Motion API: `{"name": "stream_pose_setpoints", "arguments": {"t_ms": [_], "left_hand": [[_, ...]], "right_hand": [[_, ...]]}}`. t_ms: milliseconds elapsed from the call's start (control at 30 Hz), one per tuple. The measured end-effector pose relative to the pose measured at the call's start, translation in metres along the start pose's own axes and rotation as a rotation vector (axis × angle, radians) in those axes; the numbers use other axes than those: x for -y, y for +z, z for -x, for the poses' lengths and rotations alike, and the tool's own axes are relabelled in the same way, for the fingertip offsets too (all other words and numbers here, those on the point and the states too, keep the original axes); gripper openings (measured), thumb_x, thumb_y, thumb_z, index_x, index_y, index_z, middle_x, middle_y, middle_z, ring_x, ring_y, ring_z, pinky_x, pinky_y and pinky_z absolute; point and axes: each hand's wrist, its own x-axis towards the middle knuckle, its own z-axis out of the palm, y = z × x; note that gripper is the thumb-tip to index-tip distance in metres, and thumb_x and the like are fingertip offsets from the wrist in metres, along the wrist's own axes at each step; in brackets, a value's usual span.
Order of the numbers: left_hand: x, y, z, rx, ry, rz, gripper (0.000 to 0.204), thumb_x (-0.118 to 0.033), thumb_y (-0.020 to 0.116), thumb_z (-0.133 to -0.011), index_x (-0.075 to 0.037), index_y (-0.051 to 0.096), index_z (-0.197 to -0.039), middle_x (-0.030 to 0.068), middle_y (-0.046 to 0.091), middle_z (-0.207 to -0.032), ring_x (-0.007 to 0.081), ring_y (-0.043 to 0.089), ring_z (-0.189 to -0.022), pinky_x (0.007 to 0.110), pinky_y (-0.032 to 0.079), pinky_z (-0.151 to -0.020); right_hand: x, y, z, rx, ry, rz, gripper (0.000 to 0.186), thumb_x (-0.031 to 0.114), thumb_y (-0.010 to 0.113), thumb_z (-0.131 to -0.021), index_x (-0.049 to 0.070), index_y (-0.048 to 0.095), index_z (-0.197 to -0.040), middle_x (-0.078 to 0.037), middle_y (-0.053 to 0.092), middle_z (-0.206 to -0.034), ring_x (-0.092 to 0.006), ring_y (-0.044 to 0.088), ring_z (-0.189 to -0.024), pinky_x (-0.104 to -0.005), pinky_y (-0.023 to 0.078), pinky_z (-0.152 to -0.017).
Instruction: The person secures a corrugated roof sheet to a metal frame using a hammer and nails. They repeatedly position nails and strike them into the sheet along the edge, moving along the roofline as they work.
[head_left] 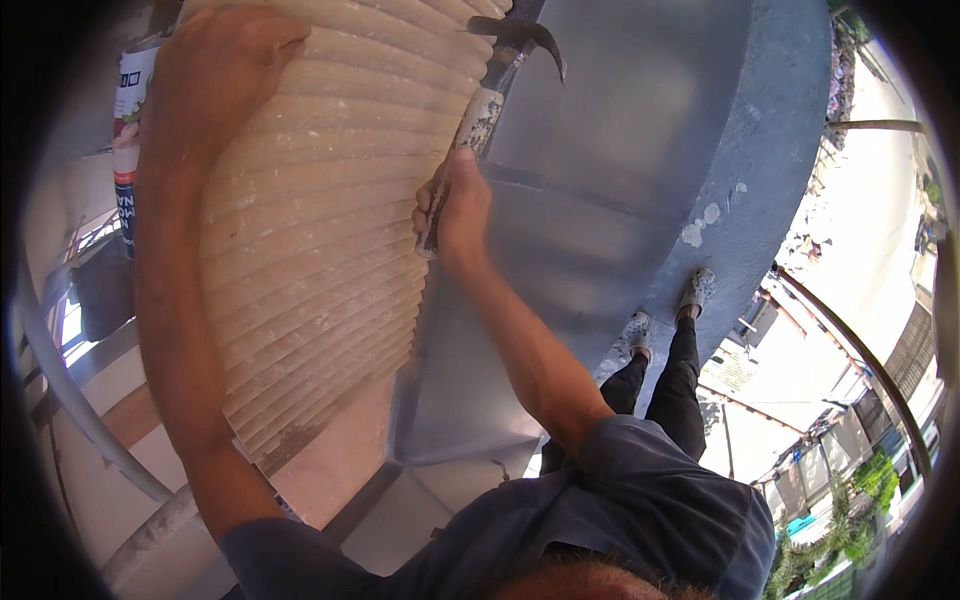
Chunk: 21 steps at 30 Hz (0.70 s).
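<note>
My right hand is wrapped round the worn, paint-flecked handle of a claw hammer. The hammer points away from me, its dark curved head at the far end, close to the right edge of a ribbed beige sheet. At the far left, my left hand is closed over the sheet's upper left part. Its fingertips are turned away, so whatever they hold, if anything, is hidden. My left forearm runs along the sheet's left side.
Smooth grey metal panels lie right of the sheet, bordered by a blue-grey ledge where my feet in light shoes stand. A printed cylindrical container is beyond my left forearm. A curved rail runs past the ledge, with a drop beyond.
</note>
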Motion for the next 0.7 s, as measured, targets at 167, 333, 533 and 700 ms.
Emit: {"name": "stream_pose_setpoints", "arguments": {"t_ms": [167,333,533,700], "left_hand": [[0.003,-0.005,0.021,0.041,-0.050,-0.026,0.017,-0.025,0.073,-0.090,-0.013,0.079,-0.100,0.0040,0.077,-0.104,0.0257,0.070,-0.099,0.038,0.052,-0.088],[0.005,0.000,0.002,-0.015,0.017,0.006,0.017,-0.026,0.074,-0.089,-0.013,0.079,-0.099,0.0050,0.077,-0.102,0.0279,0.071,-0.096,0.038,0.054,-0.084],[0.007,-0.003,0.015,0.020,-0.064,0.066,0.018,-0.026,0.073,-0.090,-0.013,0.079,-0.100,0.0060,0.076,-0.101,0.0302,0.071,-0.092,0.038,0.055,-0.080],[0.001,-0.010,0.005,0.016,-0.036,0.011,0.020,-0.029,0.071,-0.091,-0.013,0.079,-0.101,0.0058,0.076,-0.099,0.0302,0.071,-0.090,0.038,0.055,-0.080]], "right_hand": [[-0.002,-0.009,0.027,0.009,-0.104,-0.096,0.055,0.061,0.042,-0.104,0.007,0.044,-0.094,-0.009,0.053,-0.066,-0.0201,0.054,-0.047,-0.0338,0.045,-0.044],[-0.002,-0.005,0.016,-0.039,-0.156,-0.084,0.054,0.059,0.045,-0.104,0.006,0.046,-0.095,-0.008,0.053,-0.065,-0.0190,0.054,-0.048,-0.0329,0.044,-0.044],[0.001,-0.003,0.020,-0.001,-0.127,-0.053,0.052,0.058,0.051,-0.103,0.006,0.047,-0.098,-0.004,0.050,-0.065,-0.0129,0.051,-0.049,-0.0279,0.044,-0.042],[-0.011,0.002,0.016,-0.012,-0.116,-0.018,0.054,0.058,0.050,-0.103,0.004,0.049,-0.098,-0.006,0.051,-0.065,-0.0145,0.051,-0.047,-0.0291,0.043,-0.042]]}}
